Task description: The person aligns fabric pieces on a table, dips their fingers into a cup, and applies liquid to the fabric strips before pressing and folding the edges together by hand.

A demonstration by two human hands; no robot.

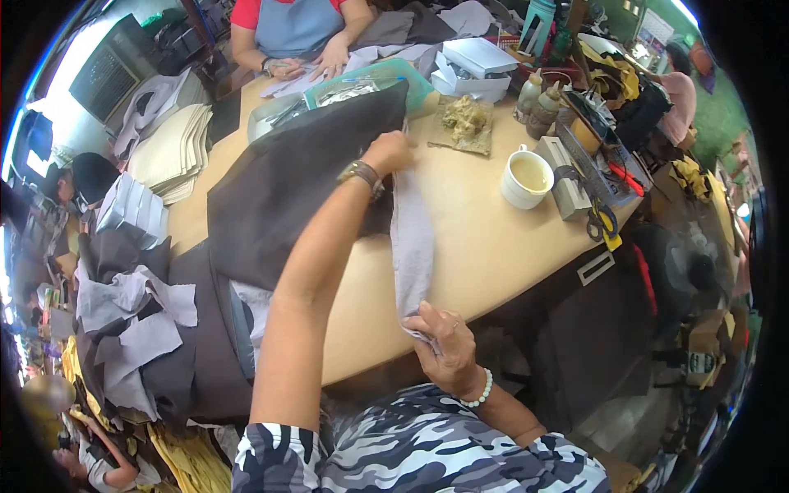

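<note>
A dark brown fabric panel (304,181) lies across the table, and a long light grey fabric strip (412,238) runs down along its right edge. My left hand (389,154), slightly blurred, is closed at the strip's upper part, where it meets the panel; its fingertips are partly hidden. Near the table's front edge, my right hand (448,341) pinches the lower end of the strip between thumb and fingers. The strip hangs loosely between both hands over the bare tabletop.
Right of the strip stand a white mug (527,177), glue-like bottles (542,107) and scissors (602,222). Behind the panel are a green tray (403,76) and a crusted pad (462,125). A co-worker (300,33) handles grey cloth opposite. Grey scraps (148,329) lie left.
</note>
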